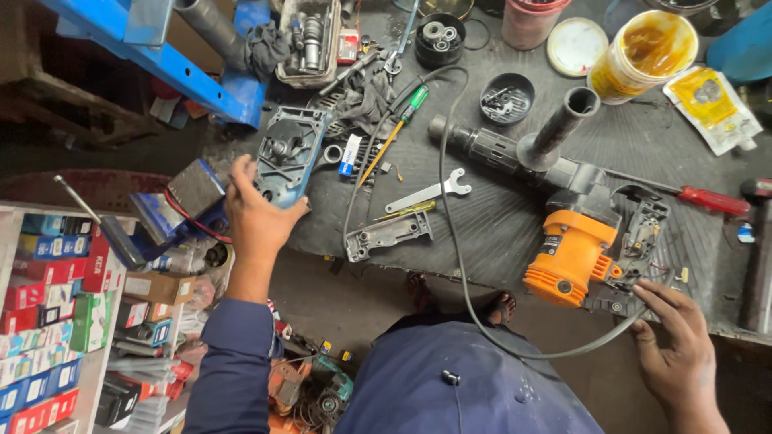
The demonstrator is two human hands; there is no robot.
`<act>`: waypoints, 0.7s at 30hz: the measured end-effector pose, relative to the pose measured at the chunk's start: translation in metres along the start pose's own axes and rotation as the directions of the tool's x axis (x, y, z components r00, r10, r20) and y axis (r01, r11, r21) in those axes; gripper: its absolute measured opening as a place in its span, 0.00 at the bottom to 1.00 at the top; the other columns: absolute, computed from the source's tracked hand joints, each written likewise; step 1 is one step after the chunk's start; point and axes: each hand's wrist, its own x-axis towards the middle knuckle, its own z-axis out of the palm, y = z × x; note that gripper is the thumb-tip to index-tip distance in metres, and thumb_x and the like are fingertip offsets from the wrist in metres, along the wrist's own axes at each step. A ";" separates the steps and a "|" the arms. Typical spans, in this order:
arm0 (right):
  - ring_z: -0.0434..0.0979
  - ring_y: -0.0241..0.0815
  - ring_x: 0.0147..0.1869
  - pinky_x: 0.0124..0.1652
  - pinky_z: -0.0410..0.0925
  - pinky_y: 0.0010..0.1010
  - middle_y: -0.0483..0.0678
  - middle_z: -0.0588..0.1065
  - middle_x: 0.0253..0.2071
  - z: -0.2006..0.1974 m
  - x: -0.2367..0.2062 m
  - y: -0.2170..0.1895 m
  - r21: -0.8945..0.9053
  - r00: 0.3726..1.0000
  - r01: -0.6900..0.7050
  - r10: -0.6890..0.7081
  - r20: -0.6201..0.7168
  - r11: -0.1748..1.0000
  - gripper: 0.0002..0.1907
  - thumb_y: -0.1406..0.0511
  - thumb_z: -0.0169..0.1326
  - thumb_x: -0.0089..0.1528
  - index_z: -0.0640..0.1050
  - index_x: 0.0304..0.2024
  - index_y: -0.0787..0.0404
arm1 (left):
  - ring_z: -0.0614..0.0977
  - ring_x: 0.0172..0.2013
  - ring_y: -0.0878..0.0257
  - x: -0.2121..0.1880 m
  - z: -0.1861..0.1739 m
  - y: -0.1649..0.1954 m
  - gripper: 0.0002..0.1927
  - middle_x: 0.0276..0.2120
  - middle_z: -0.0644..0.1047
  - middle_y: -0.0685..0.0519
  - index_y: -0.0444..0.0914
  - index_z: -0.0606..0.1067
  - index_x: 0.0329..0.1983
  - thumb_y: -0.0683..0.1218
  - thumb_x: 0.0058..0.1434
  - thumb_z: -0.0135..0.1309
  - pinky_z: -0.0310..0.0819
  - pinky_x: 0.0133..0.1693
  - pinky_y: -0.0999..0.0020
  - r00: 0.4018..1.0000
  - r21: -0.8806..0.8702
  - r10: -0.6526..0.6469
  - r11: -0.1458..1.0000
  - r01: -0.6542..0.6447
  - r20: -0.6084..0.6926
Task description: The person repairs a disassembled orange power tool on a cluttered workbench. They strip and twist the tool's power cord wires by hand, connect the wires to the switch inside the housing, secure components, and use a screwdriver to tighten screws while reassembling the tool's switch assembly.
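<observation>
Head view: left hand [256, 215] is gripping the blue gear housing cover [288, 153] at the bench's left edge, fingers clenched around its lower end. Right hand [675, 345] is pinching the grey power cord [450, 201] beside the orange rotary hammer [567, 241], which is lying opened on the black ribbed mat [498, 225]. A flat pin wrench [430, 193] and a green-handled screwdriver [398, 124] are lying between them.

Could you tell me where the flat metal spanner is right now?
In the head view, the flat spanner lies mid-bench on the ribbed mat, between the green-handled screwdriver and the orange power tool.
</observation>
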 end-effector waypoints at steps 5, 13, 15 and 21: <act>0.71 0.50 0.66 0.65 0.65 0.36 0.50 0.73 0.61 0.002 0.005 -0.010 -0.007 0.997 0.052 -0.052 -0.051 0.999 0.20 0.67 0.58 0.63 0.78 0.59 0.55 | 0.74 0.60 0.43 -0.016 0.007 -0.002 0.33 0.56 0.76 0.41 0.37 0.69 0.64 0.43 0.55 0.67 0.64 0.61 0.48 0.996 0.088 0.091 0.992 -0.090 -0.004; 0.74 0.49 0.65 0.64 0.66 0.36 0.54 0.72 0.63 -0.009 0.001 -0.011 0.121 0.989 -0.046 0.062 -0.131 0.992 0.16 0.67 0.47 0.72 0.75 0.62 0.61 | 0.78 0.56 0.45 -0.055 0.025 0.058 0.12 0.54 0.79 0.45 0.35 0.74 0.50 0.38 0.63 0.57 0.69 0.61 0.50 0.955 -0.099 0.223 0.964 -0.246 -0.198; 0.72 0.53 0.68 0.66 0.65 0.38 0.57 0.73 0.63 -0.013 -0.001 -0.009 0.032 0.981 -0.002 0.008 -0.195 0.999 0.16 0.67 0.47 0.73 0.76 0.61 0.65 | 0.80 0.52 0.46 -0.076 0.037 0.094 0.09 0.49 0.79 0.46 0.36 0.75 0.47 0.37 0.63 0.55 0.71 0.58 0.53 0.934 -0.296 0.325 0.886 -0.357 -0.150; 0.79 0.39 0.41 0.45 0.73 0.26 0.50 0.76 0.52 -0.015 -0.020 -0.006 0.313 0.937 0.062 0.053 -0.346 0.948 0.13 0.60 0.49 0.72 0.80 0.51 0.60 | 0.82 0.33 0.52 -0.118 0.053 0.173 0.20 0.35 0.80 0.49 0.44 0.78 0.53 0.50 0.56 0.62 0.78 0.39 0.60 0.471 -0.627 0.480 0.745 0.227 0.740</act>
